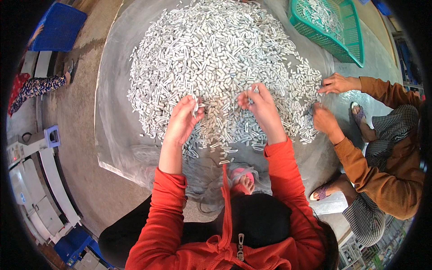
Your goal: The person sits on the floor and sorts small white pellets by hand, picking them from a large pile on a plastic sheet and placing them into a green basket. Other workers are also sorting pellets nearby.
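A wide heap of small pale oval loop-shaped pieces (211, 54) spreads over a sheet-covered surface in front of me. At the near side of the heap, my left hand (180, 119) is closed, with a few of these pale loops (195, 107) pinched between thumb and fingers. My right hand (263, 108) is to its right, above the heap, with its fingers curled in. A pale piece shows between those fingertips, partly hidden by them. Between my hands, a thin trail of loose loops (221, 155) runs toward me.
A green plastic basket (355, 45) holding more loops stands at the far right. Beside me on the right, a co-worker's hands (330, 119) reach to the heap's edge. Clear plastic sheeting (130, 164) lies bunched on the near side. A blue crate (60, 27) is at the far left.
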